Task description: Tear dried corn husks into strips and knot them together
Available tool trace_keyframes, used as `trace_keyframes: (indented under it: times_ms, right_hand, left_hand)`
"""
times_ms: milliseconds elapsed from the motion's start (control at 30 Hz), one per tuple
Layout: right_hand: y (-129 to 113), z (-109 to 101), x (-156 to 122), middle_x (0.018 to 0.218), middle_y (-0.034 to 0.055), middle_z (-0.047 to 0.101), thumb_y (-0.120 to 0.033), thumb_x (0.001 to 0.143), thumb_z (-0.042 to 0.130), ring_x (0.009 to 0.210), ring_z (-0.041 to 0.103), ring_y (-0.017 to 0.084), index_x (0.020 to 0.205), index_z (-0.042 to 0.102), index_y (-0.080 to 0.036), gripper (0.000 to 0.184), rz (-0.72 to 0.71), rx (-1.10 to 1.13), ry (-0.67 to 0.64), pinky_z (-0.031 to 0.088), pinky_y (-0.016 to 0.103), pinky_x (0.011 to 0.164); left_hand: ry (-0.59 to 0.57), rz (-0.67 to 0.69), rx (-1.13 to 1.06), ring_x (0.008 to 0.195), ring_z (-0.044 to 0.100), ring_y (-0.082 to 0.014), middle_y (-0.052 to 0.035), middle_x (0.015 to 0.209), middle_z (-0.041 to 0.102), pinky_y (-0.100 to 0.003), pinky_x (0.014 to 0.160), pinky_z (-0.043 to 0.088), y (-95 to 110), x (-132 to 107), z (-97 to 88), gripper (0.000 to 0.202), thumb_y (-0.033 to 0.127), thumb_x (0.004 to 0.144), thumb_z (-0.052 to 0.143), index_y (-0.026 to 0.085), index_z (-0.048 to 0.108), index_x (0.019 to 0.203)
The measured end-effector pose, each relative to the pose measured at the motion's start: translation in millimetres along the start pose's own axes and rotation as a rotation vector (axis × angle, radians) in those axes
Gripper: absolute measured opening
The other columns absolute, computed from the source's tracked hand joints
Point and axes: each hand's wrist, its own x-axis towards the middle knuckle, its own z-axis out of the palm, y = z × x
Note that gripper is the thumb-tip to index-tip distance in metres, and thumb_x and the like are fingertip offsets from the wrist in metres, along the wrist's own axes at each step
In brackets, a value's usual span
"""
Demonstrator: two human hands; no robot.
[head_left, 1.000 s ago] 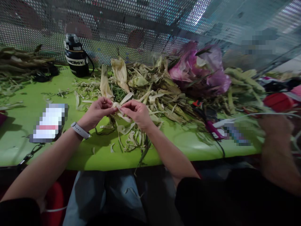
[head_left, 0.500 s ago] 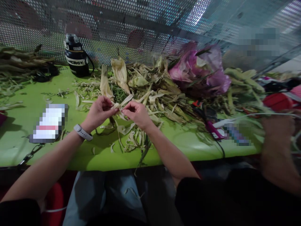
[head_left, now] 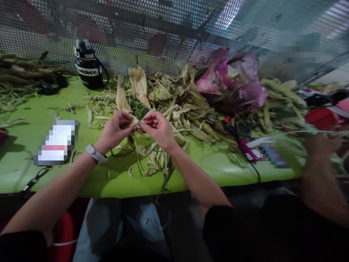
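Note:
My left hand, with a pale band on its wrist, pinches a pale corn husk strip between thumb and fingers. My right hand meets it from the other side, its thumb and fingertips closed on the same strip. The fingertips of both hands nearly touch, and they hide part of the husk. Just beyond them lie green shreds and upright dry husks. Below my hands, loose husk peelings are scattered on the green tabletop.
A dark bottle stands at the back left. A phone lies left of my hands. Heaped husks and a pink plastic bag fill the right back. At far right a co-worker's hand is near a white cord.
My right hand has turned slightly, its fingers rising over the husk strip. My left hand stays almost in place. The co-worker's hand at far right has shifted a little.

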Motion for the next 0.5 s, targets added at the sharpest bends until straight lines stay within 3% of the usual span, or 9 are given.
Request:
trace_keyframes:
  times_ms: [167, 300, 400, 500]
  right_hand:
    - [-3.1, 2.6, -4.8, 0.081, -0.0012, 0.062, -0.039, 0.074, 0.075, 0.071, 0.063, 0.011, 0.094, 0.053, -0.022, 0.035, -0.044, -0.009, 0.022, 0.056, 0.027, 0.067]
    - [-14.4, 0.9, -3.4, 0.077, -0.0033, 0.059, -0.042, 0.077, 0.069, 0.056, 0.061, 0.01, 0.092, 0.051, -0.022, 0.031, 0.144, 0.098, -0.036, 0.055, 0.027, 0.055]
    - [-21.2, -1.4, -0.6, 0.07, -0.0041, 0.057, -0.043, 0.078, 0.065, 0.046, 0.054, 0.009, 0.088, 0.055, -0.02, 0.027, 0.266, 0.066, -0.048, 0.045, 0.024, 0.043]
    - [-22.7, -3.6, 1.0, 0.065, -0.0037, 0.056, -0.039, 0.076, 0.068, 0.048, 0.047, 0.008, 0.079, 0.061, -0.018, 0.023, 0.215, -0.058, -0.087, 0.039, 0.023, 0.045]
  left_hand:
    - [-0.017, 0.066, 0.148, 0.079, 0.068, -0.0168, -0.0041, 0.084, 0.068, -0.028, 0.072, 0.055, -3.9, -3.3, 1.3, 0.036, 0.038, 0.073, 0.077, 0.017, 0.054, 0.09]
    - [-0.08, 0.157, 0.283, 0.084, 0.071, -0.0183, -0.0054, 0.089, 0.071, -0.029, 0.075, 0.056, -3.7, -6.9, 1.0, 0.028, 0.036, 0.081, 0.07, 0.018, 0.055, 0.095]
    - [-0.137, 0.207, 0.373, 0.088, 0.072, -0.0188, -0.0059, 0.094, 0.072, -0.029, 0.076, 0.056, -2.9, -9.2, 1.3, 0.024, 0.032, 0.084, 0.066, 0.019, 0.053, 0.099]
    - [-0.19, 0.231, 0.438, 0.09, 0.072, -0.0193, -0.0065, 0.098, 0.073, -0.029, 0.076, 0.056, -3.2, -10.5, 2.6, 0.022, 0.028, 0.085, 0.063, 0.02, 0.05, 0.101]
